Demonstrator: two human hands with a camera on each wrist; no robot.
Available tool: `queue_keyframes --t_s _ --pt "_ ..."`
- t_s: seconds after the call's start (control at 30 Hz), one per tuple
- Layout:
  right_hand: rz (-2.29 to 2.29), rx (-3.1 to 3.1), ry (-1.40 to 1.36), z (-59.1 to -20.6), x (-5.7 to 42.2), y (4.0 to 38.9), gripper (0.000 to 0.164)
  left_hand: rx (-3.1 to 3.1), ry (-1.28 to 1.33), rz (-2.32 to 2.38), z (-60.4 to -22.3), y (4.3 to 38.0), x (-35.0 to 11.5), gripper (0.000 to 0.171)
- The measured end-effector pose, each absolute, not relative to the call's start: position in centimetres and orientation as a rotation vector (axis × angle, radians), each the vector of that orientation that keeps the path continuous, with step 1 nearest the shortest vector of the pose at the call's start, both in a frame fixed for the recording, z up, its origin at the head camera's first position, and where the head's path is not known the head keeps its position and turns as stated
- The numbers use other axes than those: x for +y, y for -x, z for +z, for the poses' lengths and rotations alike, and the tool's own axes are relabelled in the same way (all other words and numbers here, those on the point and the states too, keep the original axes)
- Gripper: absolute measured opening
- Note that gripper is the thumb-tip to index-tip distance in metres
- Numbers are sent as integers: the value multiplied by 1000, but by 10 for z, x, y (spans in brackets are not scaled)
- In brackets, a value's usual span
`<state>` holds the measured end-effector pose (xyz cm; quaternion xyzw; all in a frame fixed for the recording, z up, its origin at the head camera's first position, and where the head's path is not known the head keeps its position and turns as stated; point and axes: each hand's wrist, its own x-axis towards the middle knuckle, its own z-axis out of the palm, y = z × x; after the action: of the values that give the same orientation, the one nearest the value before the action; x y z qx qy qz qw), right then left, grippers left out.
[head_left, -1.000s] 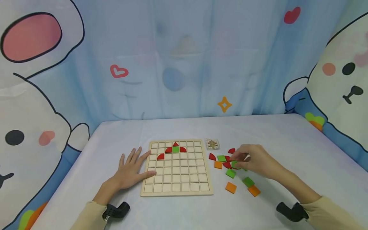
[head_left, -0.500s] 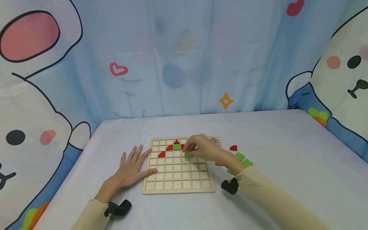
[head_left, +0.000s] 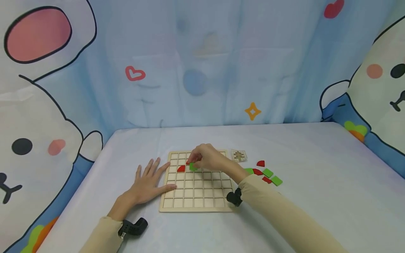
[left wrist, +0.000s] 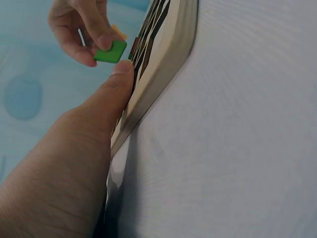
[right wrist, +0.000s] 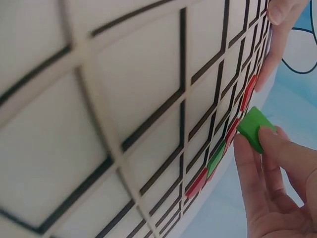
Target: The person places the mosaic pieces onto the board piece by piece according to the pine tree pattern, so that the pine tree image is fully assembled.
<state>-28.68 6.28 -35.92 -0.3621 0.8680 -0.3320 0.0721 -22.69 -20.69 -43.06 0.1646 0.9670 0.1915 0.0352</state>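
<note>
Right hand [head_left: 207, 157] pinches a green tile [head_left: 192, 167] over the grid board [head_left: 196, 209].
Near the pinch, red pieces [right wrist: 249, 94] and one green square [right wrist: 216, 157] sit placed; most cells [right wrist: 148, 59] are unfilled, loose pieces [head_left: 268, 172] lying to its right. Spread left hand [head_left: 147, 183] touches the grid board.

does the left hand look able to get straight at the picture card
Probably not: the right hand, pinching a green tile over the board, is between the left hand and the picture card.

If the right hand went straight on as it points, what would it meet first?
Likely the grid board: the right hand points down and leftward, so its pinched green tile would touch there first, near the leftmost red piece. Its height is unclear.
</note>
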Motion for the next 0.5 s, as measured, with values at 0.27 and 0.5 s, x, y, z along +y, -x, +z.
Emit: queue_keyframes --t_s 0.27,0.5 --pt "-935 2655 1064 -365 48 289 12 2975 -497 586 -430 228 -205 93" --pt "-900 2680 1075 -369 46 289 13 2976 -496 579 -429 227 -205 94"
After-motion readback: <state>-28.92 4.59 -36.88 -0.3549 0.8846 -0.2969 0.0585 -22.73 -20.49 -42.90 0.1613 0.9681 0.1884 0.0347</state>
